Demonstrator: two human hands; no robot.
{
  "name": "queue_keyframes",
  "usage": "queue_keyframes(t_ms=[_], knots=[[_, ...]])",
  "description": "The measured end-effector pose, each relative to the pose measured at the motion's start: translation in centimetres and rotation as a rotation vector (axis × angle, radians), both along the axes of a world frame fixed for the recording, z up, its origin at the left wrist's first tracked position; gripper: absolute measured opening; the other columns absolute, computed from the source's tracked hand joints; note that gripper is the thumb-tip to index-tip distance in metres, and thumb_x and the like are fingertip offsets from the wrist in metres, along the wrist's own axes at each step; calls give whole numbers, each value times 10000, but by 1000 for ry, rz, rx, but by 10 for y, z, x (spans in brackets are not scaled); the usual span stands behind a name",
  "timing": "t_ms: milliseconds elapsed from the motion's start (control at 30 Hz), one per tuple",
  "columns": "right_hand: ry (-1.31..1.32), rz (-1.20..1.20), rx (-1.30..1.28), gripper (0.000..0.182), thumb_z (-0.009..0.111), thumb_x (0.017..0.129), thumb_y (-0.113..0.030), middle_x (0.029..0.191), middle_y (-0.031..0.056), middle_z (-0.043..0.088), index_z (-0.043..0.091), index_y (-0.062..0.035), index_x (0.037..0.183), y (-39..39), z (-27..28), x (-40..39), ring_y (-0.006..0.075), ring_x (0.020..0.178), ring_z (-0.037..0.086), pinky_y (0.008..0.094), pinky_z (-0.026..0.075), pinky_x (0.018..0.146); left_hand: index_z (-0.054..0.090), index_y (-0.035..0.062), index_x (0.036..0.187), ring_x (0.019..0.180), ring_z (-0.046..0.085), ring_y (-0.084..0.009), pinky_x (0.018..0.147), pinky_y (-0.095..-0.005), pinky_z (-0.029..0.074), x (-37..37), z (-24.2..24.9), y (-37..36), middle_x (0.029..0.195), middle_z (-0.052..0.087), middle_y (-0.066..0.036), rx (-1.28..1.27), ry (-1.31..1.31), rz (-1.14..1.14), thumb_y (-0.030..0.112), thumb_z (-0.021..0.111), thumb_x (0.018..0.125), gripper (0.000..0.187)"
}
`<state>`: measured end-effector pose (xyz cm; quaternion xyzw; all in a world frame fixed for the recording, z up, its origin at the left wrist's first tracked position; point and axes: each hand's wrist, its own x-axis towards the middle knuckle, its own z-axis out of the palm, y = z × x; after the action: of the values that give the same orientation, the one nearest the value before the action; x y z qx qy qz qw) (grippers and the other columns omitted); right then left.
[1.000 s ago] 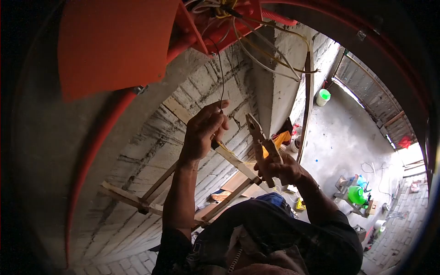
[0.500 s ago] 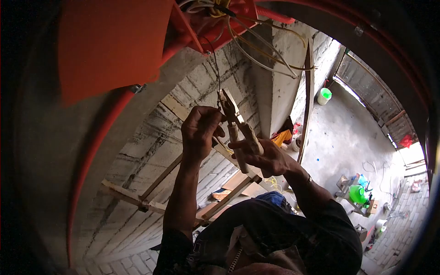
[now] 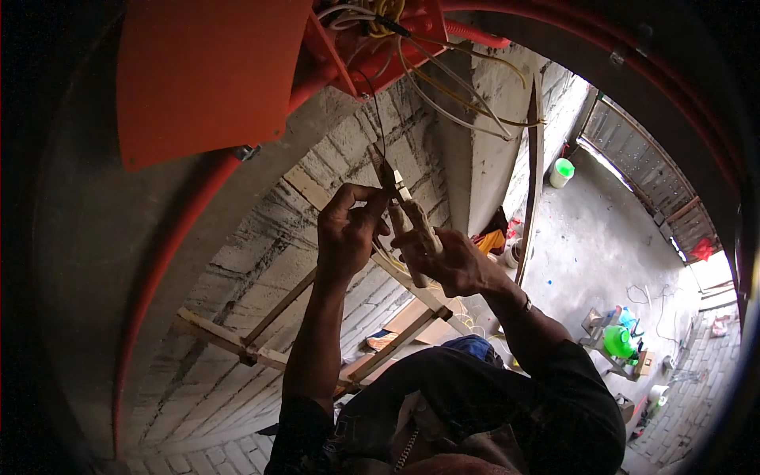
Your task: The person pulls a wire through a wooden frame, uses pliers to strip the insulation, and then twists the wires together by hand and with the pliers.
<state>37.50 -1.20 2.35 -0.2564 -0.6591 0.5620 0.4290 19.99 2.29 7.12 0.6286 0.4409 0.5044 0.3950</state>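
Note:
Overhead, a thin black wire (image 3: 380,119) hangs from a red junction box (image 3: 356,47) with several white and yellow wires (image 3: 467,99) spilling out. My right hand (image 3: 451,260) is wrapped round the pale, worn handles of a pair of pliers (image 3: 396,180), whose jaws point up. The wire runs down to those jaws. My left hand (image 3: 346,232) is closed in a pinch just left of the jaws, at the wire's lower end. The wire's tip is hidden between the fingers and the pliers.
An orange-red panel (image 3: 210,79) hangs at upper left, beside a red conduit (image 3: 178,226). A wooden frame (image 3: 396,346) stands below my arms against a block wall. On the floor far below are a green-rimmed bucket (image 3: 560,172) and a green container (image 3: 617,340).
The pliers have tilted to the left, their jaws now meeting the black wire at a different angle. My right hand has shifted slightly up and left. My left hand stays pinched.

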Motion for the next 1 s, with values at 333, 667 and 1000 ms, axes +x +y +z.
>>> queue_keyframes(t_ms=[333, 667, 1000], knots=[[-44, -23, 88, 389, 597, 863, -306, 825, 110, 631, 590, 30, 1058, 5, -28, -3, 173, 725, 614, 312, 500, 627, 574, 19, 892, 549, 573, -95, 491, -244, 469, -2, 0, 0, 716, 598, -42, 9, 23, 15, 161, 609, 863, 149], [158, 206, -341, 448, 587, 861, -386, 882, 129, 645, 585, 39, 1000, -22, -57, 28, 183, 739, 639, 331, 525, 673, 557, 13, 918, 555, 552, -70, 486, -205, 431, -5, -7, 3, 758, 585, -26, 24, -48, -23, 166, 607, 876, 166], [-283, -130, 58, 331, 637, 831, -301, 657, 156, 485, 516, 5, 792, -94, -125, 10, 278, 595, 510, 394, 398, 551, 526, 77, 1254, 524, 421, -33, 494, -190, 378, -12, -8, 7, 675, 494, 33, -32, -27, -207, 181, 504, 936, 335]])
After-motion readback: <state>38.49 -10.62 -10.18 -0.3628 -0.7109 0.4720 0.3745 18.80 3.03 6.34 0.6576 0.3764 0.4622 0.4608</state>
